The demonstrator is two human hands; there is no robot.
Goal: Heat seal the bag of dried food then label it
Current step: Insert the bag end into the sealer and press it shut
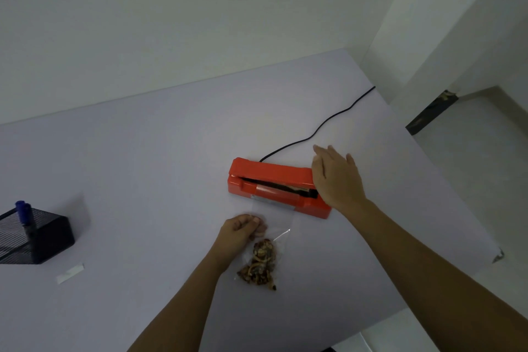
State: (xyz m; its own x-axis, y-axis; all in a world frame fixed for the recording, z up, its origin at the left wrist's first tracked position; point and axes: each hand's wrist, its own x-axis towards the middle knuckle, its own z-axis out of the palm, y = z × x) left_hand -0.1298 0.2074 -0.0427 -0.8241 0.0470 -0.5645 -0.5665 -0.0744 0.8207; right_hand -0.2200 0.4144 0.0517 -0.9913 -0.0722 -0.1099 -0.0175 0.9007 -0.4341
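Pinching bag point(267, 248), seemingly: left hand point(241, 230); right hand point(335, 177) apart.

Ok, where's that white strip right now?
In the head view, the white strip lies on the table's left side, just in front of the black mesh holder.

Single head-worn view, looking forward and down over the desk point(143, 166), close above both forearms, wall beyond, wide-angle

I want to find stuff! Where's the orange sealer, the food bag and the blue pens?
orange sealer point(271, 173): head view, top lid.
food bag point(261, 261): head view, food-filled part.
blue pens point(24, 210): head view, a cap.
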